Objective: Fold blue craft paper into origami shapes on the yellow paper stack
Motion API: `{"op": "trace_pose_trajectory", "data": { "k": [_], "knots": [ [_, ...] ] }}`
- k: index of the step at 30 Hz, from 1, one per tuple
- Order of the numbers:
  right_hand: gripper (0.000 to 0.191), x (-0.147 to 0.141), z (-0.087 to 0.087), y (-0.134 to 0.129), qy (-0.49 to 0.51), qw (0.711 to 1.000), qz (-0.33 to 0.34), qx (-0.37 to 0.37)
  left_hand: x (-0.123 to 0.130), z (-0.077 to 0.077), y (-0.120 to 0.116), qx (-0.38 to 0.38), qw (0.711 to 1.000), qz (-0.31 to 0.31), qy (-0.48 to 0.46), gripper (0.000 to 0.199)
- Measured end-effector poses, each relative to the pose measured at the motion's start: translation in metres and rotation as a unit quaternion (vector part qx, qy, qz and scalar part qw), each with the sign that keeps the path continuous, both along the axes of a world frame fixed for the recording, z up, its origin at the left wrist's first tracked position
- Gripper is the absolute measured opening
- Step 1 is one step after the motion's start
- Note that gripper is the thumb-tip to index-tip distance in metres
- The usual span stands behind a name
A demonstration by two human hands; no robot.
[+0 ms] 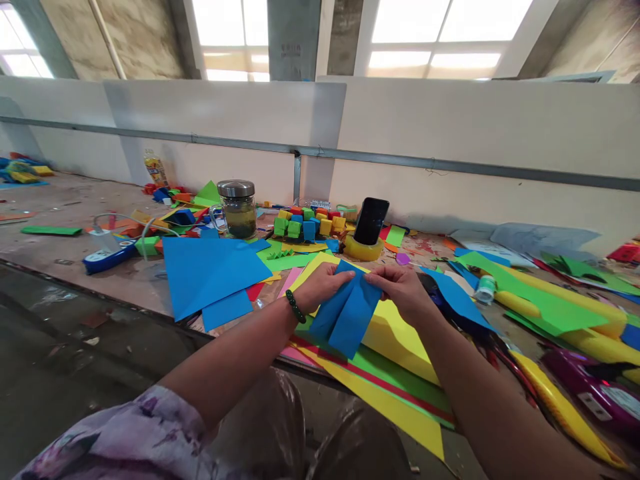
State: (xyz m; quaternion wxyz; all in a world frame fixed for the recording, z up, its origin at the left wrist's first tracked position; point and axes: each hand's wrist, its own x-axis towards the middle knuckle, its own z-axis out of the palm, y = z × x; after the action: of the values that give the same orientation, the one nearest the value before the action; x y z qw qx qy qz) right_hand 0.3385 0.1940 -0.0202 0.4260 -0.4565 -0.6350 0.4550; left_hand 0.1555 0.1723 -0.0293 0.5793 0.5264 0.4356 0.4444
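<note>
Between my two hands is a piece of blue foam sheet or card (356, 320), with a fold or gap running down its middle. My left hand (324, 285) pinches its upper left edge, thumb on top. At the upper right edge, the fingers of my right hand (400, 287) are closed on the same piece. Below it lies a stack of coloured sheets, with a yellow sheet (400, 337) on top and green, red and pink edges showing. Larger blue sheets (213, 273) rest to the left of my left hand.
Behind my hands are small coloured blocks (310, 225), a lidded glass mug (237, 210) and a phone (371, 221) propped on a yellow tape roll (364, 249). A power strip (109, 257) sits left. Green sheets (545, 300) and a purple device (593, 387) lie right.
</note>
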Motion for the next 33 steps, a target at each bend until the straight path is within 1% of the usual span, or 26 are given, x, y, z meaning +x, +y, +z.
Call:
{"op": "trace_pose_trajectory", "data": {
  "k": [4, 6, 8, 9, 10, 11, 12, 13, 14, 15, 16, 17, 18, 19, 20, 22, 25, 27, 29, 30, 32, 33],
  "knots": [
    [0.044, 0.0, -0.002, 0.001, -0.001, 1.0, -0.003, 0.011, 0.0, -0.004, 0.002, 0.026, 1.0, -0.005, 0.009, 0.031],
    [0.044, 0.0, -0.003, 0.002, -0.007, 1.0, -0.004, 0.019, 0.0, -0.006, 0.004, 0.049, 0.998, -0.012, 0.04, 0.031],
    [0.043, 0.0, -0.006, 0.004, -0.022, 0.999, -0.004, 0.023, 0.0, -0.007, 0.006, 0.085, 0.991, -0.013, 0.104, 0.028],
    [0.043, 0.0, -0.008, 0.005, -0.041, 0.999, -0.007, 0.026, 0.0, -0.006, 0.006, 0.117, 0.982, 0.001, 0.151, 0.025],
    [0.043, 0.001, -0.011, 0.007, -0.067, 0.997, -0.011, 0.028, 0.001, -0.006, 0.005, 0.159, 0.965, 0.028, 0.206, 0.026],
    [0.043, 0.001, -0.015, 0.009, -0.097, 0.995, -0.017, 0.029, 0.001, -0.005, 0.002, 0.212, 0.938, 0.062, 0.266, 0.032],
    [0.042, 0.001, -0.019, 0.011, -0.128, 0.991, -0.021, 0.028, 0.002, -0.004, -0.002, 0.273, 0.9, 0.091, 0.329, 0.041],
    [0.04, 0.002, -0.023, 0.014, -0.157, 0.987, -0.023, 0.027, 0.004, -0.003, -0.008, 0.336, 0.852, 0.102, 0.389, 0.046],
    [0.037, 0.002, -0.028, 0.016, -0.181, 0.983, -0.023, 0.024, 0.005, -0.003, -0.014, 0.397, 0.8, 0.084, 0.442, 0.044],
    [0.033, 0.002, -0.032, 0.018, -0.2, 0.979, -0.022, 0.02, 0.007, -0.002, -0.022, 0.449, 0.748, 0.038, 0.487, 0.037],
    [0.03, 0.002, -0.036, 0.02, -0.215, 0.976, -0.023, 0.018, 0.007, -0.003, -0.029, 0.487, 0.702, -0.026, 0.519, 0.029],
    [0.027, 0.002, -0.04, 0.021, -0.231, 0.972, -0.024, 0.017, 0.008, -0.003, -0.036, 0.51, 0.664, -0.09, 0.539, 0.024],
    [0.024, 0.002, -0.043, 0.022, -0.248, 0.968, -0.027, 0.018, 0.008, -0.004, -0.042, 0.518, 0.638, -0.144, 0.551, 0.024],
    [0.023, 0.002, -0.045, 0.023, -0.263, 0.964, -0.029, 0.02, 0.008, -0.006, -0.048, 0.514, 0.624, -0.181, 0.559, 0.028],
    [0.022, 0.002, -0.046, 0.023, -0.278, 0.96, -0.032, 0.023, 0.007, -0.008, -0.052, 0.506, 0.62, -0.201, 0.565, 0.035],
    [0.02, 0.002, -0.047, 0.022, -0.305, 0.951, -0.037, 0.031, 0.006, -0.013, -0.06, 0.491, 0.621, -0.211, 0.573, 0.049],
    [0.019, 0.003, -0.044, 0.018, -0.342, 0.938, -0.039, 0.044, 0.006, -0.019, -0.071, 0.483, 0.624, -0.19, 0.584, 0.071],
    [0.019, 0.003, -0.042, 0.016, -0.364, 0.929, -0.034, 0.051, 0.008, -0.021, -0.077, 0.475, 0.63, -0.176, 0.588, 0.085],
    [0.019, 0.003, -0.039, 0.016, -0.384, 0.922, -0.027, 0.052, 0.01, -0.02, -0.077, 0.451, 0.653, -0.171, 0.584, 0.096],
    [0.019, 0.003, -0.039, 0.016, -0.391, 0.919, -0.025, 0.051, 0.012, -0.018, -0.074, 0.434, 0.668, -0.174, 0.579, 0.097],
    [0.017, 0.003, -0.038, 0.017, -0.402, 0.914, -0.023, 0.048, 0.015, -0.015, -0.064, 0.395, 0.701, -0.184, 0.565, 0.094],
    [0.017, 0.003, -0.038, 0.017, -0.405, 0.913, -0.024, 0.047, 0.016, -0.013, -0.057, 0.379, 0.712, -0.194, 0.558, 0.09]
  ]
}}
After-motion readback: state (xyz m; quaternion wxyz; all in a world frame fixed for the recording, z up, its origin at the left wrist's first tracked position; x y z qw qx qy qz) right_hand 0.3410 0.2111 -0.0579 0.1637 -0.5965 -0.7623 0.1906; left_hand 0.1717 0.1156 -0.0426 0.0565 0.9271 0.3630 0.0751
